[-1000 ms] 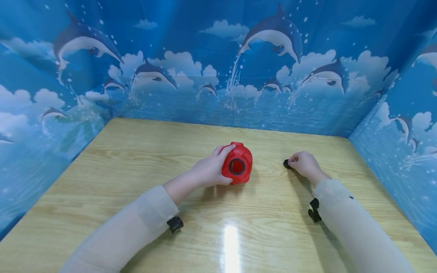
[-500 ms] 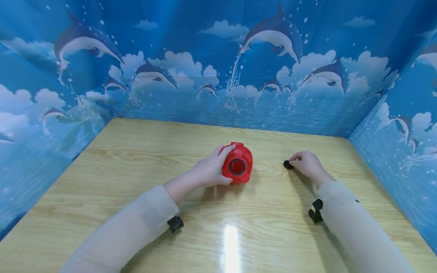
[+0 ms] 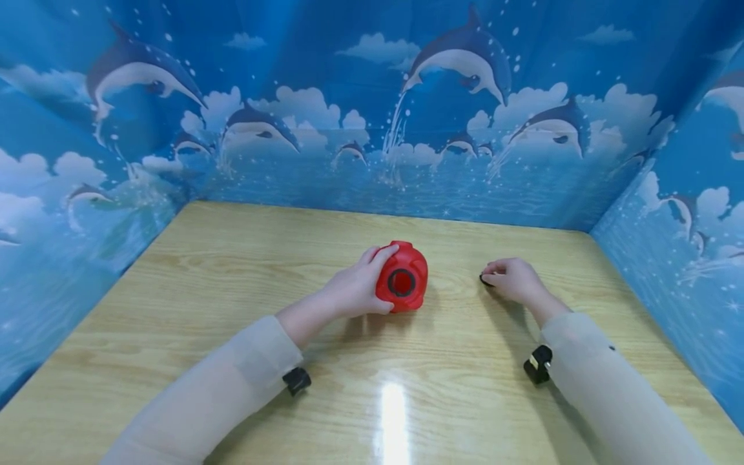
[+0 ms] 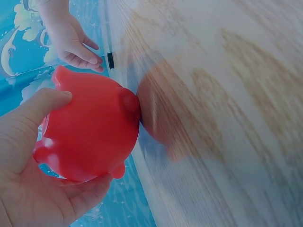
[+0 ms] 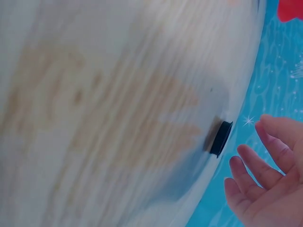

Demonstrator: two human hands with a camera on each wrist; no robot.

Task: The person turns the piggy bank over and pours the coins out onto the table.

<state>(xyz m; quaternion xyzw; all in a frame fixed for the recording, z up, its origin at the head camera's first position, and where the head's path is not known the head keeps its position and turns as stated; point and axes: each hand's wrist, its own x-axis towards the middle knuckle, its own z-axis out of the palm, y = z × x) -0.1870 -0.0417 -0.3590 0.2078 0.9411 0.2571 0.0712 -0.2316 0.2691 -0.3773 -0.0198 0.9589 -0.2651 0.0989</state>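
Note:
My left hand [image 3: 361,289] grips a red piggy bank [image 3: 414,263] from its left side, tipped so that the round dark-rimmed opening [image 3: 402,282] in its underside faces me. In the left wrist view, the thumb presses one side of the piggy bank [image 4: 94,125] and the fingers curl under the other, with its rounded side against the tabletop. My right hand [image 3: 516,281] hovers just over a small black round plug [image 5: 221,138] on the table. From the right wrist, its fingers [image 5: 255,168] look loosely bent and apart from the plug. Seen from the head, they cover most of it.
The wood-grain table [image 3: 232,258] stretches out around both hands. A blue dolphin-print curtain [image 3: 325,168] rises along its back and both sides. Black wrist cameras [image 3: 537,365] sit under the sleeve cuffs.
My right hand has shifted slightly left over the black plug, its fingers now hiding more of it. The left hand and piggy bank have stayed in place; the head view has shifted a little.

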